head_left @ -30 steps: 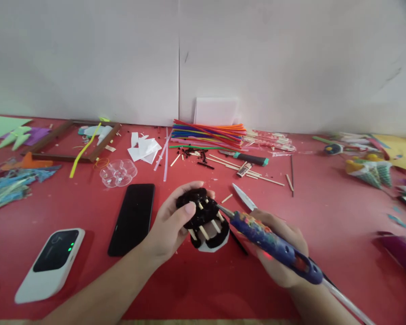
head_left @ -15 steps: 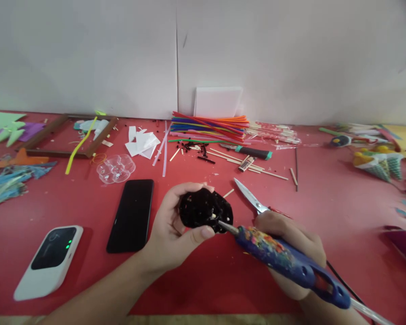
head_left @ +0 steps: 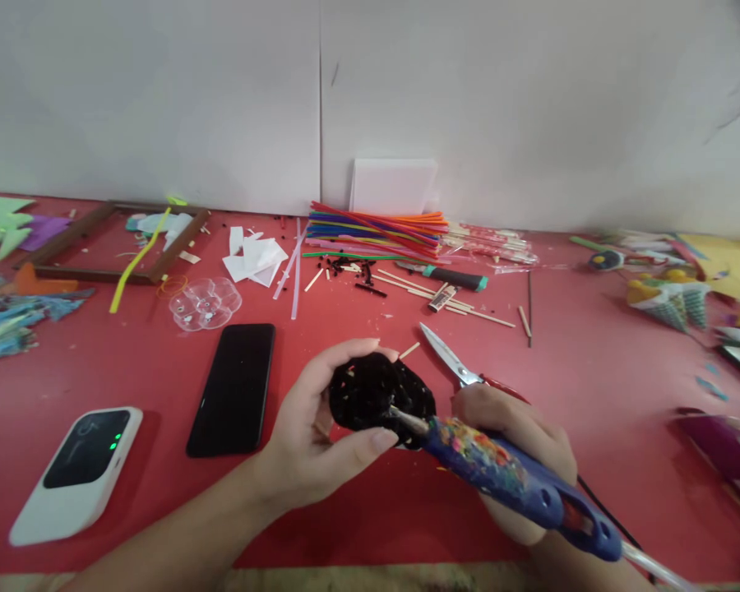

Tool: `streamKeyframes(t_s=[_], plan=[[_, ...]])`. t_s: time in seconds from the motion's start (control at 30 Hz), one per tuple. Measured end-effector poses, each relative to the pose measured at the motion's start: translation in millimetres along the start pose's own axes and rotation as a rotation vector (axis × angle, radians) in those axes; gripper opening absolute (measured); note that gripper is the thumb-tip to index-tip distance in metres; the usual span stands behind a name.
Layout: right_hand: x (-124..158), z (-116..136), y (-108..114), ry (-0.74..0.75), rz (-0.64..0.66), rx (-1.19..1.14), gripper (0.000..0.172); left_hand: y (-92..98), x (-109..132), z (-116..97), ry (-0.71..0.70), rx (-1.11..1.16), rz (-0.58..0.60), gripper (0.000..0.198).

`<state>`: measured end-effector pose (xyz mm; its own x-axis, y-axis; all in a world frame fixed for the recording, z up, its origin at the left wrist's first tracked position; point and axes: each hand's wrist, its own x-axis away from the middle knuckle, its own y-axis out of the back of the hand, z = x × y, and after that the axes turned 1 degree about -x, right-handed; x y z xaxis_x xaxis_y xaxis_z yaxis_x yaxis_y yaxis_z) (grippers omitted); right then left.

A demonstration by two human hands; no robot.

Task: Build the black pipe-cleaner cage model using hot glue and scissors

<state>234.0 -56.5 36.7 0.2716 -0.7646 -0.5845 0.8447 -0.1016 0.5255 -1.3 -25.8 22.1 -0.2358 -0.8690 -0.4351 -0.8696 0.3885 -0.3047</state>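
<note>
Fingers and thumb of my left hand (head_left: 321, 427) are wrapped round a black, rounded, glossy piece (head_left: 370, 390) with small pale specks on it. In my right hand (head_left: 518, 444) is a blue hot glue gun (head_left: 487, 464), its body crusted with coloured glue. The metal nozzle points left and meets the surface of the black piece. A clear glue stick (head_left: 650, 566) sticks out of the gun's rear end. Just beyond my right hand lie scissors (head_left: 453, 358) with their blades pointing away to the left.
A black phone (head_left: 233, 390) and a white device with green lights (head_left: 77, 473) lie on the left. Farther back are pipe cleaners (head_left: 376, 230), a utility knife (head_left: 450, 275), thin wooden sticks (head_left: 484, 316), a clear plastic palette (head_left: 206, 304) and a brown frame (head_left: 99, 271).
The black piece has tilted and shifted slightly right and down in my left hand. The glue gun's nozzle has moved a little left, farther over the piece. The whole view has shifted slightly.
</note>
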Motion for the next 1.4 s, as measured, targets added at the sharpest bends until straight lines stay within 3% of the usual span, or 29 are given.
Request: streamKeyframes(t_s=[0.13,0.33,0.7,0.97,1.17,1.3,1.4], plan=[[0.0,0.4,0.0,-0.054,-0.006,-0.005,0.006,1.6,-0.7,2.4,-0.014,-0.015,0.002,0.065],[0.1,-3.2,-0.7,-0.004,0.006,-0.019,0.006,2.5,1.1,1.1,-0.001,-0.033,0.015,0.066],[-0.6,-2.6,1.2,-0.048,-0.001,0.084,0.007,-0.1,3.5,-2.3,0.033,-0.021,-0.011,0.062],[3.1,-9.8,-3.9,-0.009,-0.098,0.052,0.009,0.5,3.9,-2.5,0.026,-0.03,0.01,0.062],[-1.2,-2.2,2.2,-0.045,-0.031,0.088,0.009,-0.8,3.3,-3.6,0.006,-0.066,0.006,0.061],[-1.4,-7.0,1.3,-0.015,-0.049,0.083,0.015,-1.7,1.9,-2.3,-0.003,-0.067,-0.065,0.055],[-1.3,-17.2,0.8,-0.104,-0.12,0.151,0.018,2.0,0.0,2.2,0.026,-0.042,-0.178,0.045]])
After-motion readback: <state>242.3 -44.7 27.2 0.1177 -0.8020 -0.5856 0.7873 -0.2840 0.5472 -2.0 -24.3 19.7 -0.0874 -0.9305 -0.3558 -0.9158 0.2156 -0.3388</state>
